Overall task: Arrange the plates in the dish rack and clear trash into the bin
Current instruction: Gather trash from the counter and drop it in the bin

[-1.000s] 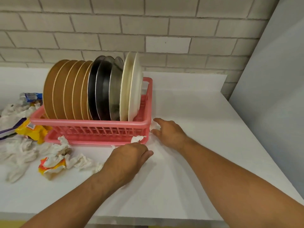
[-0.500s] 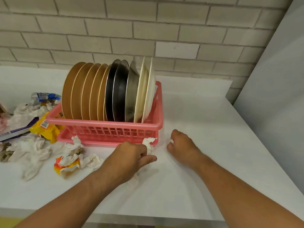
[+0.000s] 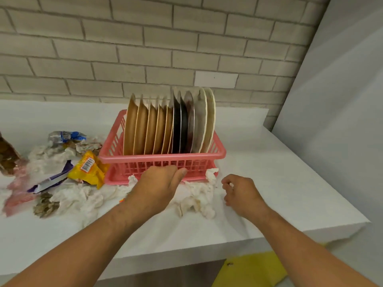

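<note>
mid-frame the left hand (image 3: 157, 187) touches the pink dish rack (image 3: 219, 154), the right hand (image 3: 241, 192) curls beside crumpled tissues (image 3: 196, 200) on the tabletop (image 3: 279, 183); neither grip can be told.

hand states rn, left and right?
Left hand: cannot tell, its fingers are hidden behind the hand.
Right hand: closed, pinching a small white scrap.

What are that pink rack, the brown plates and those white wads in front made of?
Rack: moulded plastic by the look, slightly glossy, with a thin slotted lattice wall. Brown plates: unclear, maybe melamine or plastic; matte faces, thin pale rims. White wads: tissue or paper towel, soft, crumpled and stained.
</note>
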Demonstrator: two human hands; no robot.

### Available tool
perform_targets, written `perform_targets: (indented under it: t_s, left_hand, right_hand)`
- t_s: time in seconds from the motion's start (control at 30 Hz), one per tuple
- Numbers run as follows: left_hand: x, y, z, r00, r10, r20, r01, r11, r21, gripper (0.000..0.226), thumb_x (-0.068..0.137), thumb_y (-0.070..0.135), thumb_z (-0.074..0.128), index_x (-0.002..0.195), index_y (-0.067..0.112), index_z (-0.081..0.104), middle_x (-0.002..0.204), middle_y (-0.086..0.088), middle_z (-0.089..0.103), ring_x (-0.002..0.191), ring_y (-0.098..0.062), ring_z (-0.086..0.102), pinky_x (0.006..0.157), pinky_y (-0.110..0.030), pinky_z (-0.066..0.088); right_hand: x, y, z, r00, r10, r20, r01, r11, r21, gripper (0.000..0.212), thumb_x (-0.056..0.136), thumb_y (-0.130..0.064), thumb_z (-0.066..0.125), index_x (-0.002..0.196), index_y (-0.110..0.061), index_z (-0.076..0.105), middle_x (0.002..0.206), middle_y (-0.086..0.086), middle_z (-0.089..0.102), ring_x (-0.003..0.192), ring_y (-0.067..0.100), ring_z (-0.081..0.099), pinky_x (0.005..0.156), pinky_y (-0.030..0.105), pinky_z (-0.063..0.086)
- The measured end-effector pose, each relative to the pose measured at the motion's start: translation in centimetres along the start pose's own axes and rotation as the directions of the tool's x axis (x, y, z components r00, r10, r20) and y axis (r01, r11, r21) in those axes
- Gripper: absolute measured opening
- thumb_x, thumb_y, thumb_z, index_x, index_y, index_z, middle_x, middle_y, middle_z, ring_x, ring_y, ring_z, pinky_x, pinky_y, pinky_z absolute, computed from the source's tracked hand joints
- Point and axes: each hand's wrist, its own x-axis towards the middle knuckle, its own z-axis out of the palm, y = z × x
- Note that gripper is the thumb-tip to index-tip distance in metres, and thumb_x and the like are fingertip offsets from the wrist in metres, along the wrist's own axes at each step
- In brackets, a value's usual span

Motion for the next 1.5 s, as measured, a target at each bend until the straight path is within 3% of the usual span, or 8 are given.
perform_targets:
  t_s: [0.13, 0.2, 0.37, 0.6, 1.03, 1.27, 1.37, 1.5]
  left_hand:
    - [-2.0, -2.2, -2.2, 0.998, 0.055, 0.012, -0.055, 0.998, -0.026, 0.015, 0.098, 0.029, 0.046, 0.099, 0.027, 0.061, 0.094, 0.01, 0.065, 0.083, -0.009, 0.06, 0.073, -0.022, 0.048]
    - [-3.0, -2.4, -3.0, 0.998, 0.058, 0.031, -0.055, 0.995, -0.084, 0.014, 0.096, 0.034, 0.048, 0.085, 0.029, 0.055, 0.083, 0.01, 0.064, 0.077, -0.008, 0.06, 0.064, -0.02, 0.043]
    - [-5.5, -1.5, -3.6, 0.993, 0.075, 0.085, -0.07, 0.996, -0.061, 0.054, 0.084, 0.065, 0.031, 0.049, 0.027, 0.044, 0.049, 0.01, 0.047, 0.05, -0.008, 0.048, 0.051, -0.019, 0.028]
    - [-9.2, -1.7, -1.8, 0.999, 0.038, 0.036, -0.041, 0.996, 0.075, 0.07, 0.09, 0.066, 0.014, 0.045, 0.019, 0.039, 0.043, 0.004, 0.043, 0.045, -0.01, 0.045, 0.048, -0.025, 0.027]
    - [-20.6, -3.8, 9.3, 0.946, -0.057, 0.319, 0.009, 0.989, 0.151, 0.057, 0.093, 0.049, 0.022, 0.048, 0.02, 0.04, 0.043, 0.003, 0.041, 0.043, -0.01, 0.042, 0.047, -0.026, 0.026]
    - [-26.3, -10.2, 16.3, 0.891, -0.152, 0.428, 0.057, 0.972, 0.227, 0.053, 0.096, 0.044, 0.025, 0.051, 0.018, 0.034, 0.053, -0.001, 0.05, 0.054, -0.02, 0.05, 0.054, -0.029, 0.028]
    - [-29.7, -14.0, 20.0, 0.868, -0.187, 0.461, 0.071, 0.964, 0.257, 0.051, 0.096, 0.043, 0.027, 0.051, 0.019, 0.032, 0.06, -0.006, 0.058, 0.058, -0.027, 0.051, 0.055, -0.03, 0.03]
    - [-34.2, -19.1, 25.7, 0.822, -0.206, 0.531, 0.065, 0.96, 0.27, 0.052, 0.095, 0.046, 0.026, 0.051, 0.019, 0.032, 0.054, -0.003, 0.046, 0.058, -0.025, 0.047, 0.057, -0.031, 0.028]
  right_hand:
    - [-3.5, -3.2, 1.7, 1.0, -0.026, -0.004, 0.026, 0.996, 0.087, 0.026, 0.092, -0.007, 0.052, 0.09, -0.032, 0.059, 0.087, -0.001, 0.064, 0.053, 0.004, 0.058, 0.048, 0.021, 0.049]
    - [-5.0, -4.4, 2.3, 0.999, -0.042, -0.018, 0.042, 0.999, 0.019, 0.011, 0.091, -0.029, 0.058, 0.082, -0.034, 0.057, 0.079, -0.004, 0.065, 0.054, 0.001, 0.058, 0.047, 0.018, 0.042]
    - [-9.0, -6.3, 2.8, 0.984, -0.155, -0.089, 0.138, 0.975, -0.177, 0.047, 0.089, -0.061, 0.046, 0.058, -0.025, 0.048, 0.057, -0.007, 0.054, 0.056, 0.011, 0.051, 0.053, 0.028, 0.04]
    - [-12.7, -4.9, 4.6, 0.988, -0.152, 0.011, 0.152, 0.987, -0.048, 0.056, 0.096, -0.05, 0.033, 0.045, -0.031, 0.047, 0.041, -0.015, 0.043, 0.045, 0.011, 0.034, 0.051, 0.032, 0.034]
    - [-19.6, 6.9, 14.1, 0.979, -0.098, 0.18, 0.126, 0.98, -0.153, 0.055, 0.1, -0.035, 0.032, 0.049, -0.017, 0.03, 0.046, -0.002, 0.034, 0.052, 0.023, 0.04, 0.054, 0.031, 0.027]
    - [-22.7, 12.9, 22.9, 0.972, -0.002, 0.234, 0.067, 0.961, -0.267, 0.046, 0.1, -0.036, 0.026, 0.069, -0.017, 0.054, 0.079, 0.012, 0.066, 0.077, 0.03, 0.059, 0.066, 0.035, 0.042]
    - [-24.4, 16.6, 28.1, 0.953, 0.054, 0.299, 0.045, 0.947, -0.317, 0.046, 0.1, -0.039, 0.023, 0.07, -0.019, 0.052, 0.079, 0.011, 0.066, 0.075, 0.031, 0.06, 0.065, 0.035, 0.045]
    - [-25.2, 22.2, 34.8, 0.916, 0.133, 0.38, 0.003, 0.942, -0.336, 0.039, 0.099, -0.042, 0.023, 0.068, -0.023, 0.037, 0.078, 0.008, 0.065, 0.075, 0.031, 0.06, 0.062, 0.031, 0.042]
